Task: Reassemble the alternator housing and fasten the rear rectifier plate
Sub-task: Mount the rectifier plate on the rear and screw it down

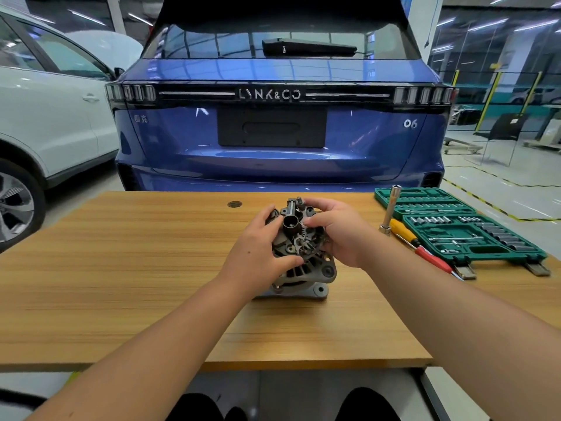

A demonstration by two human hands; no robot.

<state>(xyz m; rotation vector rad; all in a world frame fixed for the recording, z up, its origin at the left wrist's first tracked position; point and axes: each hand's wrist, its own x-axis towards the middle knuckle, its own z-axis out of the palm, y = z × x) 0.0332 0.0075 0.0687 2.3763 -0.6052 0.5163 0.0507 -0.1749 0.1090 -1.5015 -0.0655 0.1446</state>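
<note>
Grey cast-metal alternator (pixel 300 262) stood on light wooden table (pixel 121 268), both hands on top.
Left hand (pixel 258 250) curled round its left side; right hand (pixel 337 232) pinched dark rectifier plate (pixel 296 229) on top.

You get bright, even overhead light, strip-light reflections on the blue car (pixel 279 141), soft shadows, wide-angle bending at edges.

On a wooden table (pixel 121 268) behind a blue car (pixel 279 141), the left hand (pixel 258 253) and right hand (pixel 340 232) grip the rectifier plate (pixel 296 235) atop the alternator housing (pixel 306 275), with a socket wrench (pixel 390 209), a screwdriver (pixel 422 249) and a green socket set (pixel 461 226) lying to the right.
</note>
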